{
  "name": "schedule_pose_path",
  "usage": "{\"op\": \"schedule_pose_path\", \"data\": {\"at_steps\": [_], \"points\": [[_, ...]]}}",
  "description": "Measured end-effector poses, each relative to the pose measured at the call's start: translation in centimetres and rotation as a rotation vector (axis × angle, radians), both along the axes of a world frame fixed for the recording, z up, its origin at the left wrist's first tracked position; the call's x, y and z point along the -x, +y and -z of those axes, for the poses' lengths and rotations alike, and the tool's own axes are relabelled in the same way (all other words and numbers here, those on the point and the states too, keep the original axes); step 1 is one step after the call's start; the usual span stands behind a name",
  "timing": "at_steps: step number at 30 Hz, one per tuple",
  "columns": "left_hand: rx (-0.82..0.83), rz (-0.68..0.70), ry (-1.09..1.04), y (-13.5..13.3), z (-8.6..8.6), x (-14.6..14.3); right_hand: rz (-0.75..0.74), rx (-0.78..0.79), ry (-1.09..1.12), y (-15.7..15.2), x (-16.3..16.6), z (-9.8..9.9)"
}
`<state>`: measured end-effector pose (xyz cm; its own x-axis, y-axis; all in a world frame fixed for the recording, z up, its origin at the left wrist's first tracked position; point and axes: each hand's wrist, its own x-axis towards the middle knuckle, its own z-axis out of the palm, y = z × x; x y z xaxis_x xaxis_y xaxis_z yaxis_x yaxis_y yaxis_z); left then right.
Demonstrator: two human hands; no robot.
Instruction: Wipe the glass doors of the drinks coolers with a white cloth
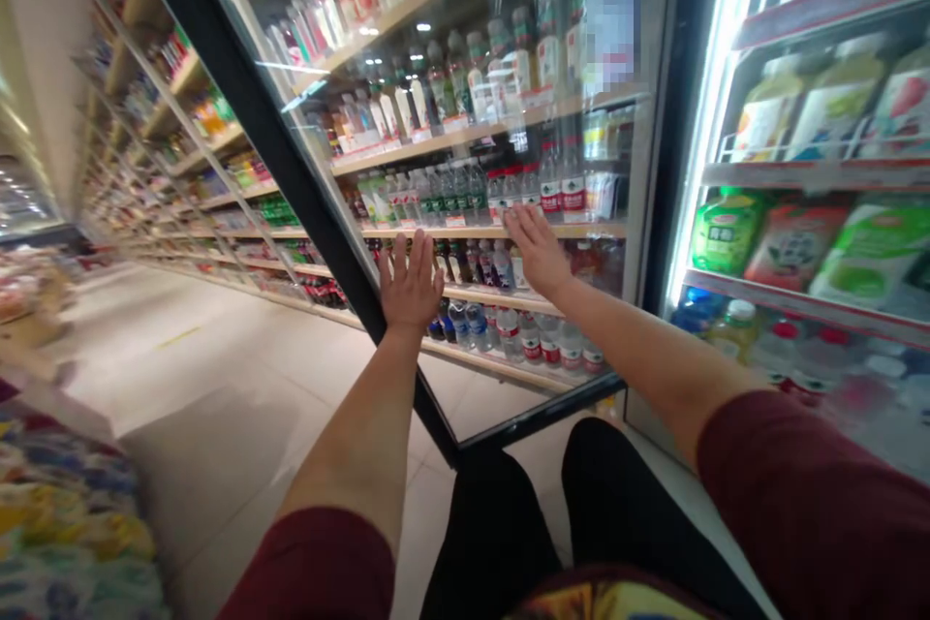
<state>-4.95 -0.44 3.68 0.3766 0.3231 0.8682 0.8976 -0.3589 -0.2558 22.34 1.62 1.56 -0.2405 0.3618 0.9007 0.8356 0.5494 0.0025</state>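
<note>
A glass cooler door point(544, 415) with a black frame stands swung out in front of me. Flat against the glass, fingers spread, my left hand point(411, 286) is beside the door's left frame edge. My right hand point(539, 254) also rests on the pane, further right, with its fingers stretched out. Neither hand holds anything. Through the glass show shelves of bottles, among them red-labelled water bottles point(563, 192) just above the right hand. A blurred paper notice point(610, 34) is at the pane's upper right.
To the right, the lit cooler point(806, 176) holds bottles and green and red drink packs point(727, 231). Long stocked shelves point(174, 97) run along the left. Colourful packaged goods point(73, 523) are at the lower left. Pale floor tiles point(239, 387) lie between.
</note>
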Motion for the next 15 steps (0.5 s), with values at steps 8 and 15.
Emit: {"op": "schedule_pose_path", "data": {"at_steps": [8, 15], "points": [[0.052, 0.052, -0.124, -1.8, -0.5, -1.6, -0.013, 0.018, 0.017, 0.3, -0.6, -0.2], [0.127, 0.354, -0.253, -15.2, -1.7, -7.7, -0.119, -0.047, -0.207, 0.5, 0.5, -3.0]]}}
